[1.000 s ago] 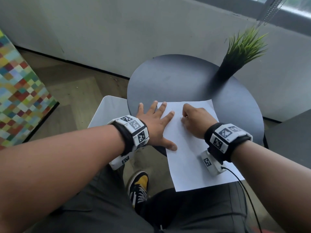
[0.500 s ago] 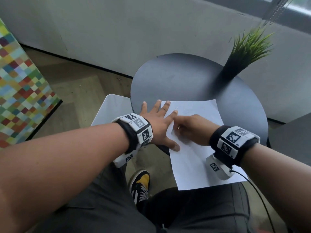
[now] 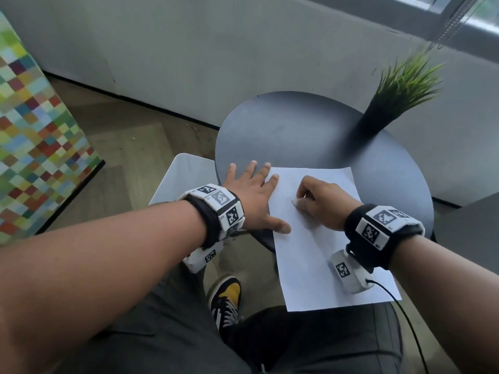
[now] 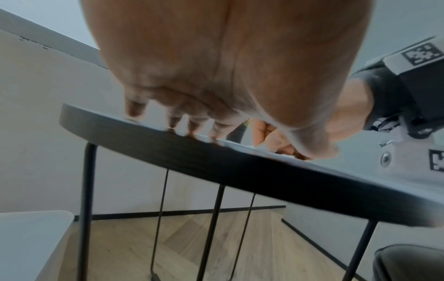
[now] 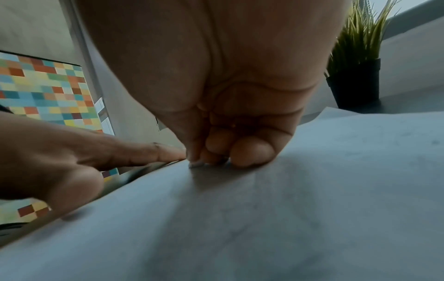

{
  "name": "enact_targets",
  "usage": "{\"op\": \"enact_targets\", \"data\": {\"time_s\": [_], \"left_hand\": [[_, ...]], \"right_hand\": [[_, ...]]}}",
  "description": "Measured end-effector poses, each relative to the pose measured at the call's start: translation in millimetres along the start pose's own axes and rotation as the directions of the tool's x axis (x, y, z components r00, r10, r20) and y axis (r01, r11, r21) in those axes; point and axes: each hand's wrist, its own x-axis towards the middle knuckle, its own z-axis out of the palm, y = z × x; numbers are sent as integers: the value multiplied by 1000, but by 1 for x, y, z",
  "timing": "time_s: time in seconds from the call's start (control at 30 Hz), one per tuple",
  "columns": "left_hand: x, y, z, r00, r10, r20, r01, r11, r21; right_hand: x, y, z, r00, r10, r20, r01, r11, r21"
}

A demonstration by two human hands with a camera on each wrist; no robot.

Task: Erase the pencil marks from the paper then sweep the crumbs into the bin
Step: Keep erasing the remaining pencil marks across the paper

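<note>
paper (image 3: 318, 238) is pinned flat on the table (image 3: 297, 130) by the spread left hand (image 3: 253, 201) against sliding, while a white eraser (image 3: 294, 202) is pinched in the right hand (image 3: 321, 206) grip on the sheet.

Eraser (image 3: 294, 202) mostly hidden in fist

My paper (image 3: 318, 238) is plain white on the dark grey round desk (image 3: 286, 130). At the desk's far right edge the plant (image 3: 405, 82) is green in a black pot (image 5: 355, 83). My wristbands (image 3: 216, 209) are black with white blocks bearing black-and-white square codes. The panel (image 3: 35, 136) left of me is a multicoloured checker pattern. My shoe (image 3: 226, 298) is yellow and black with white stripes.
</note>
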Motion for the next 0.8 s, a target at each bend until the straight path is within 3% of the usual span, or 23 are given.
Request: {"op": "enact_targets", "data": {"time_s": [0.07, 0.17, 0.23, 0.33, 0.37, 0.43, 0.5, 0.63, 0.67, 0.73, 0.8], "left_hand": [[-1, -1, 0, 1000, -23, -15, 23, 1000, 2], [-2, 0, -1, 1000, -20, -6, 20, 1000, 8], [-2, 1, -2, 1000, -21, -7, 21, 1000, 15], [-1, 1, -1, 1000, -18, -15, 18, 1000, 21], [-1, 1, -1, 1000, -17, -15, 18, 1000, 23], [0, 2, -1, 1000, -20, -13, 20, 1000, 21], [-1, 1, -1, 1000, -22, -7, 22, 1000, 18], [1, 0, -2, 1000, -16, -5, 16, 1000, 8], [1, 0, -2, 1000, -19, -3, 19, 1000, 8], [2, 2, -3, 1000, -29, 2, 29, 999, 13], [1, 3, -4, 999, -35, 12, 35, 999, 18]], "right_hand": [[5, 1, -2, 999, 38, -13, -38, 999, 0], [13, -2, -3, 980, 143, -141, -138, 989, 45], [12, -13, 3, 991, 51, -126, -53, 998, -14], [0, -31, 10, 976, -190, 103, 195, 980, -41], [2, -29, 7, 978, -182, 104, 187, 982, -38], [13, -17, -1, 999, -32, -37, 30, 998, -49], [18, -10, -1, 986, 66, -154, -79, 994, -80], [3, -28, 10, 980, -193, 47, 197, 975, -104], [3, -28, 6, 980, -188, 67, 194, 976, -96], [16, -18, -3, 999, -42, -33, 39, 994, -101], [22, -11, -3, 985, 87, -152, -103, 989, -104]]}}
